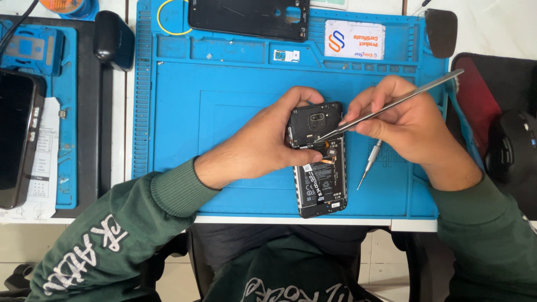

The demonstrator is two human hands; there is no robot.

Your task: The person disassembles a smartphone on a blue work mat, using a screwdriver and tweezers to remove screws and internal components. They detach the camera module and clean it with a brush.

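Observation:
An opened black smartphone (320, 184) lies back-up on the blue work mat (224, 100), its battery and inner parts exposed. My left hand (263, 146) grips the phone's upper left side, with the fingers curled over its top edge and the thumb across it. My right hand (403, 120) holds long metal tweezers (391, 106), whose tips touch the phone near an orange flex cable (327, 152) below the camera cover. A small screwdriver (370, 162) lies on the mat under my right hand.
The removed black back cover (249, 17) rests at the mat's top edge, beside a white card (354, 39) and a small white part (286, 55). A dark device (15, 137) stands at far left. A black mouse (512, 151) sits at right.

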